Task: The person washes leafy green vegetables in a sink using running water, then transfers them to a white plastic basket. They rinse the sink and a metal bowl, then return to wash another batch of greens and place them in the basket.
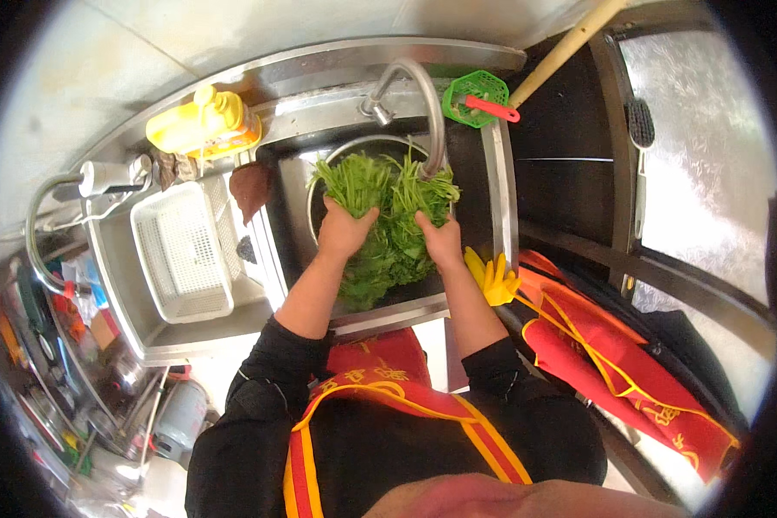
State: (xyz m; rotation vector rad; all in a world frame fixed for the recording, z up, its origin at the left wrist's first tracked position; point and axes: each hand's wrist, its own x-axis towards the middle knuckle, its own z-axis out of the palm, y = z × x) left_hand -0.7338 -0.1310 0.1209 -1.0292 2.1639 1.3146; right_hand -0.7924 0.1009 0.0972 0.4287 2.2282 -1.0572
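Observation:
Both hands grip bunches of leafy green vegetables over the right basin of a steel sink (502, 188). My left hand (346, 230) is closed around the stems of the left bunch (356, 184). The stems of the right bunch (421, 194) are in my right hand (441, 238). The stem ends point away from me, and the leaves hang toward the near rim. Beneath the greens is a round metal basin (312, 213), mostly hidden by them. A curved steel faucet (435, 110) arches above, its spout end close to the right bunch.
A white perforated plastic basket (181, 252) sits in the left basin. Yellow jugs (204, 123) stand behind it. At the back right corner lies a green strainer (469, 90) with a red-handled tool (492, 108). Yellow rubber gloves (495, 278) and a red apron (608, 349) hang to the right.

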